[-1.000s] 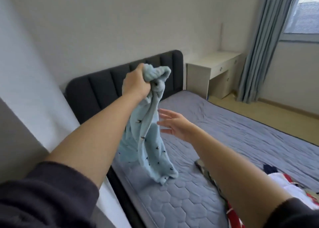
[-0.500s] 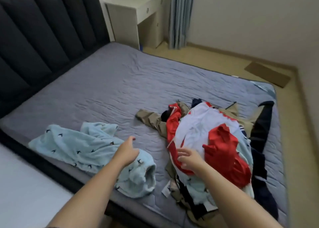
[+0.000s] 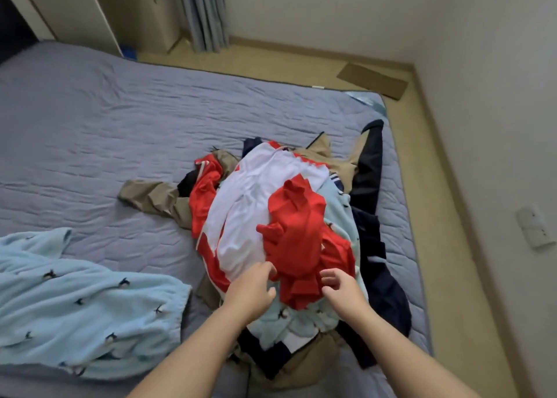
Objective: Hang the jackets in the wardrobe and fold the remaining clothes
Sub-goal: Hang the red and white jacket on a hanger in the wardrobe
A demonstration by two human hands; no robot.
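I can read no text, label, brand, number or sign anywhere in this view. Left of the left hand (image 3: 251,292), the light blue fleece (image 3: 90,301) carries small dark figures that form no letters; the clothes pile (image 3: 250,204) under the left hand and the right hand (image 3: 342,290) shows only plain panels and thin white stripes. The wall plate (image 3: 535,227) far right of the right hand is too blurred for any marking.

— Lower left of the frame?
— Pale blue fleece (image 3: 90,307), tiny dark motifs (penguins, perhaps).
— Centre?
— Red top (image 3: 298,241), white garment (image 3: 250,204), khaki jacket (image 3: 147,195), navy garment (image 3: 367,168); grey-blue quilted bedcover (image 3: 120,120).
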